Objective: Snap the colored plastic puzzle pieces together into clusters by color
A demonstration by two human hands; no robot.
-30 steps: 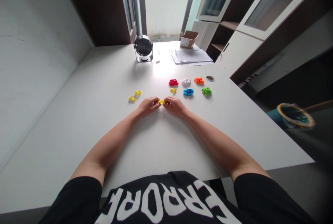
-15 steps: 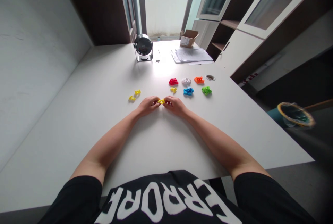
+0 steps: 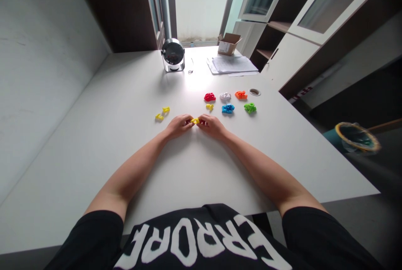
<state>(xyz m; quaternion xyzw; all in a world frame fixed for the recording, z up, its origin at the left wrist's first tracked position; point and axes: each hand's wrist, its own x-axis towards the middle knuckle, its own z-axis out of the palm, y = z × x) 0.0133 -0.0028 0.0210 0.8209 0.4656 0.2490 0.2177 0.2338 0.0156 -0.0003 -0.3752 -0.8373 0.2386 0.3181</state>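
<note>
Between the fingertips of my left hand (image 3: 180, 126) and my right hand (image 3: 212, 126) is a small yellow plastic piece (image 3: 195, 121), pinched from both sides just over the white table (image 3: 201, 169). Its exact kind is too small to tell. Left of my left hand lie two similar yellow pieces, a nearer one (image 3: 159, 117) and a farther one (image 3: 166, 110). Beyond my right hand sits another yellow piece (image 3: 210, 106). Small plastic clusters stand to the right: red (image 3: 210, 97), white (image 3: 225, 96), orange (image 3: 241, 95), blue (image 3: 228, 108) and green (image 3: 250, 108).
At the back of the table stand a round black device on a metal bracket (image 3: 173, 54), a stack of papers (image 3: 234, 64) and an open cardboard box (image 3: 229, 44). A cable hole (image 3: 254, 92) lies near the right edge. A bin (image 3: 357, 138) is on the floor at right.
The camera view has shifted very slightly. Both hands keep their hold on the yellow piece in nearly the same place.
</note>
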